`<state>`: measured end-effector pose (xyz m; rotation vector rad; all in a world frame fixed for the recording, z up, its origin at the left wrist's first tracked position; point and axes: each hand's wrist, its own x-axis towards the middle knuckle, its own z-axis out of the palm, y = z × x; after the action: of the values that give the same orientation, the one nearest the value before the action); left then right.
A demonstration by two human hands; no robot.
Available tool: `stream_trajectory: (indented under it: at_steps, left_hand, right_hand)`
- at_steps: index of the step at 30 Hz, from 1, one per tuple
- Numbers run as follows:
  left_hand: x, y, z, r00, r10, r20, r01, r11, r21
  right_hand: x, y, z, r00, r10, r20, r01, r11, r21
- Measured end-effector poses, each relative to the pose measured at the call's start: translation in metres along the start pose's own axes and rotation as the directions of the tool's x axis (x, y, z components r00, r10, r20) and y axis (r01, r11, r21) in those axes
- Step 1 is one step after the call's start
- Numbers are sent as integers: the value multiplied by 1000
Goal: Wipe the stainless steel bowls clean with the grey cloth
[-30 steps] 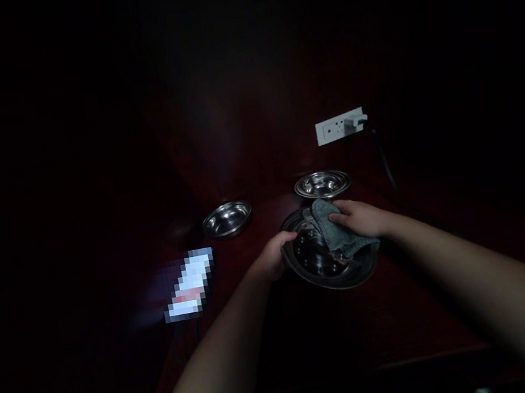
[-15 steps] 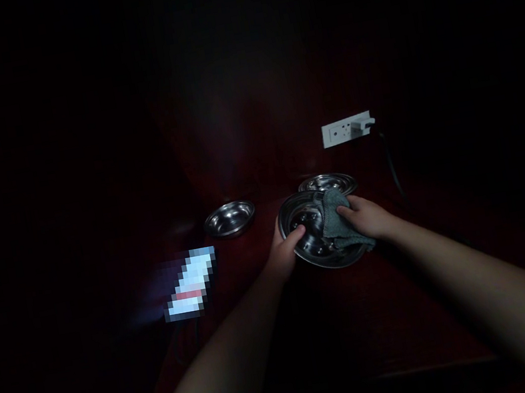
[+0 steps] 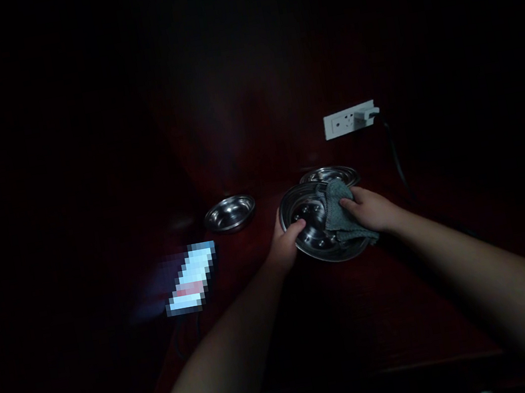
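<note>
A shiny metal bowl (image 3: 314, 235) is held tilted above the dark red table, its inside facing me. My left hand (image 3: 287, 243) grips its left side, thumb over the rim and fingers hidden behind. A grey-green cloth (image 3: 341, 210) drapes over the bowl's right rim and inner wall. My right hand (image 3: 371, 208) is closed on the cloth and the rim beneath it, with the thumb on the cloth's face. Just behind this bowl sits a second metal bowl (image 3: 328, 174), partly covered from view. To the left, a third metal bowl (image 3: 230, 214) rests upright on the table.
A lit phone (image 3: 190, 280), its screen blurred out, lies at the left with a cable near it. On the back wall, a white socket plate (image 3: 341, 125) holds a plug with a dark cord (image 3: 394, 153) hanging down. The table's front edge (image 3: 326, 382) shows below; surroundings are very dark.
The view has shifted slightly, so most things appear a little higher and to the right. Both hands keep their hold on the bowl and cloth, with little other movement.
</note>
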<state>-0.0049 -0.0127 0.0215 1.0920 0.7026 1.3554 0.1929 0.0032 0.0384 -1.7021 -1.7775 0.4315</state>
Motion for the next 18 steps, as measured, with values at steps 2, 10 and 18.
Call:
stream_trajectory:
  at_steps: [2, 10, 18]
  left_hand:
    - [1, 0, 0, 1000, 1, -1, -1, 1000, -13]
    - [12, -4, -11, 999, -22, 44, 23, 999, -41]
    - [10, -6, -16, 991, -93, 100, 97, 995, -36]
  right_hand:
    - [0, 0, 0, 1000, 4, 2, -4, 1000, 2]
    - [-1, 0, -1, 1000, -10, 22, 10, 1000, 26]
    - [-1, 3, -1, 998, -41, 41, 40, 999, 23]
